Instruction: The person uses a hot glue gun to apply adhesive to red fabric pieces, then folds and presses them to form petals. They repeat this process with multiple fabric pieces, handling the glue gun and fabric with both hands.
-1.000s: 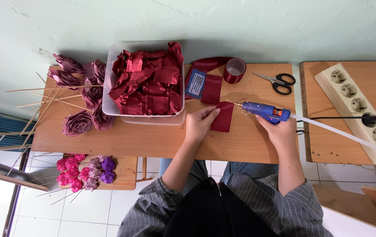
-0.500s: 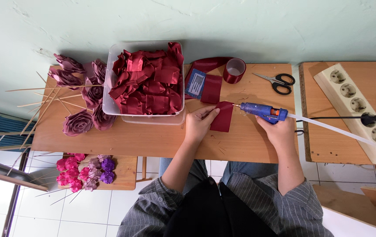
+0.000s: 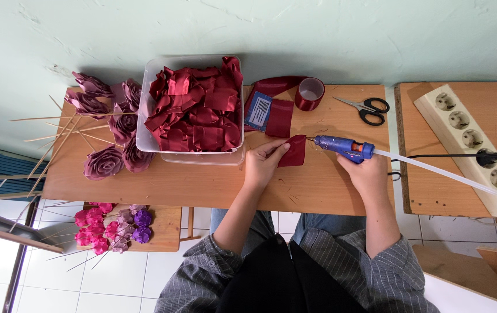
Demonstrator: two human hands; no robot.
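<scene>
Satin-like dark red ribbon piece lies flat on the wooden table, pinched at its edge by left hand, looks light, limp, slippery (corners safest), while right hand wraps blue glue gun, nozzle at the ribbon.

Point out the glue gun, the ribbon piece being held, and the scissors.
glue gun (image 3: 341, 146), head view, on its blue barrel.
ribbon piece (image 3: 296, 152), head view, on its dark red middle.
scissors (image 3: 372, 109), head view, on the black handles.

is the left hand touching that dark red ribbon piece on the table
Touching. The head view shows the left hand with its fingertips pinching the edge of the ribbon piece.
</scene>
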